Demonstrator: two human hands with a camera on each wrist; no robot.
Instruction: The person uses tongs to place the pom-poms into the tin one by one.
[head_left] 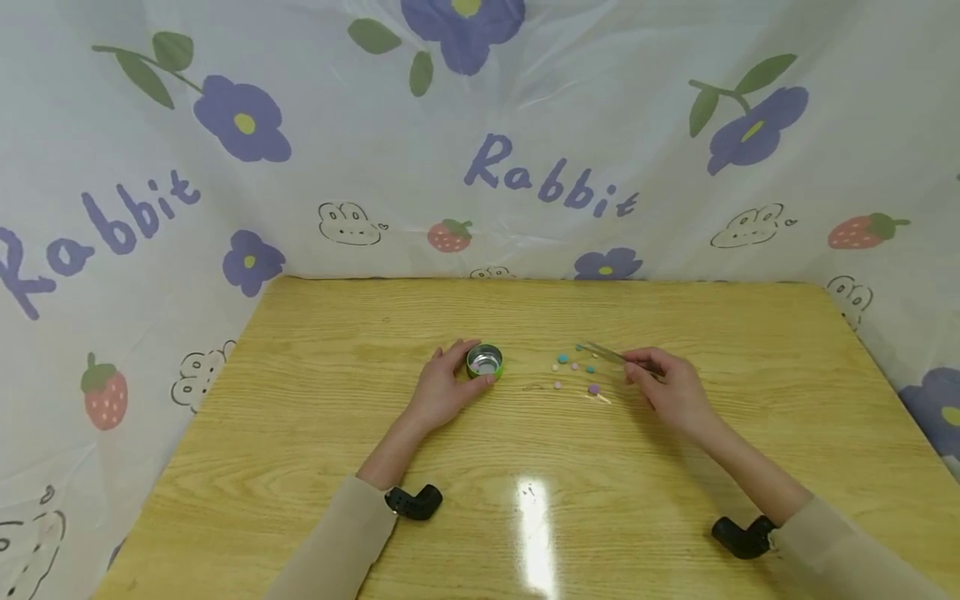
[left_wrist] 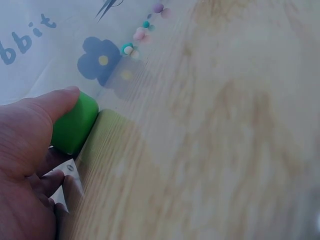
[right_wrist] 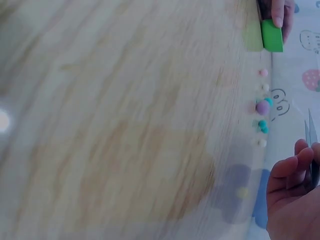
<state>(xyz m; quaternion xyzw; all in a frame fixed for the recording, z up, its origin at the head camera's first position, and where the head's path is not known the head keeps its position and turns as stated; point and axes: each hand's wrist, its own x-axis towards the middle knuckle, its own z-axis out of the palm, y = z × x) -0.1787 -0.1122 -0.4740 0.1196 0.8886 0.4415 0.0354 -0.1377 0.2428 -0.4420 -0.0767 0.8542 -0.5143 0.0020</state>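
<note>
A small round green tin (head_left: pixel 485 362) with a silvery inside stands on the table, a pinkish bead visible in it. My left hand (head_left: pixel 444 390) grips it from the left, thumb along the near side and fingers at the far side. In the left wrist view the green wall of the tin (left_wrist: pixel 77 122) shows beside the thumb. My right hand (head_left: pixel 671 390) pinches a pair of metal tweezers (head_left: pixel 606 352), tips pointing left above the beads. The two tips stand apart in the right wrist view, with nothing between them. Small teal, pink, white and purple beads (head_left: pixel 594 389) lie scattered between the hands.
The wooden table (head_left: pixel 315 433) reaches back to a white curtain (head_left: pixel 390 150) printed with flowers, rabbits and strawberries. Black wrist cameras (head_left: pixel 414 502) sit at both cuffs. A bright light reflection lies on the near part of the tabletop.
</note>
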